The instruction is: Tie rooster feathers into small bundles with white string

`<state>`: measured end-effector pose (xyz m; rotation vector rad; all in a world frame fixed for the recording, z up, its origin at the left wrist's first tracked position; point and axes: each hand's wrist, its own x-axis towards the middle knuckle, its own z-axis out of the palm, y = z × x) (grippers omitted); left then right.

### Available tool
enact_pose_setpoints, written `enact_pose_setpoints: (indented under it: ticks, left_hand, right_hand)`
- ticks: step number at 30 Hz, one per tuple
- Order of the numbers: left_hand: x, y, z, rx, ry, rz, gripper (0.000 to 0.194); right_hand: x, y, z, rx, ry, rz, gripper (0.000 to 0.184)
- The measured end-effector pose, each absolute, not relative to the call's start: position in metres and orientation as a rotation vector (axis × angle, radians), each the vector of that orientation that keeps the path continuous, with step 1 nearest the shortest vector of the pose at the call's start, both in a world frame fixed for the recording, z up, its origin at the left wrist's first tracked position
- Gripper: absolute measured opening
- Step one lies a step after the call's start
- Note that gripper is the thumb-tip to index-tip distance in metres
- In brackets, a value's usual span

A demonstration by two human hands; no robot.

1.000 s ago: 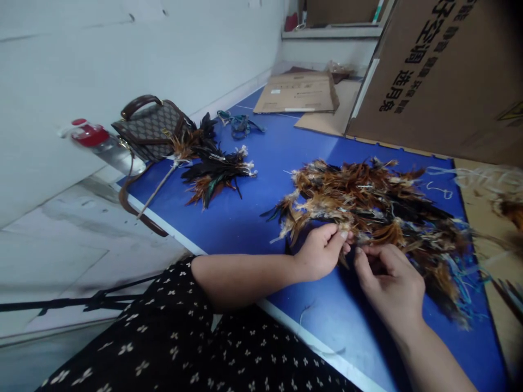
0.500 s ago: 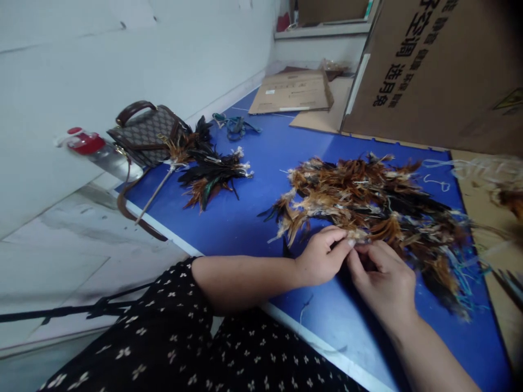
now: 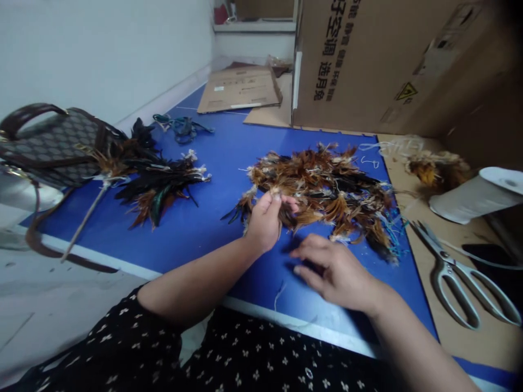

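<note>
The feather pile (image 3: 304, 169) is coloured rust, tan and black, and is fringed at right by bright blue strands (image 3: 397, 235). At left, the feather bundle (image 3: 163, 174) is dominated by black, marked with rust and glossy dark green. The tabletop (image 3: 232, 144) is coloured solid blue. The handbag (image 3: 57, 139), far left, is covered by a repeating grey-and-dark lattice and trimmed in brown. The brown cardboard box (image 3: 376, 65) is printed with black characters and a yellow warning triangle (image 3: 406, 91). The black garment (image 3: 249, 356), near, is patterned with small white flowers.
</note>
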<state>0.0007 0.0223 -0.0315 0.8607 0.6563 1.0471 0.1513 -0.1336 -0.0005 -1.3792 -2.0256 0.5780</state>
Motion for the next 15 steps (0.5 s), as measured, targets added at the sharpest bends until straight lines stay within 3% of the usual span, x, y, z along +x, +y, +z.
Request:
enact_pose_setpoints:
  ticks: [2,3,7,12,15]
  left_hand:
    - [0.002,0.025,-0.029,0.846,0.682,1.041,0.03]
    - [0.002,0.024,-0.028,0.842,0.687,1.025,0.029]
    - [0.004,0.015,-0.031,0.829,0.657,0.951,0.026]
    - [0.002,0.014,-0.035,0.888,0.641,0.942,0.032]
    - [0.001,0.015,-0.037,0.913,0.622,0.929,0.037]
  right_hand:
    - [0.143,-0.141,0.004,-1.277,-2.193,0.822,0.051]
    - [0.137,-0.144,0.003,-1.258,-2.257,0.89,0.056]
    - [0.123,-0.145,-0.009,-1.268,-2.33,0.91,0.01]
    - [0.158,-0.15,0.008,-1.363,-2.194,0.837,0.022]
    - [0.212,-0.166,0.027,-1.509,-1.99,0.518,0.019]
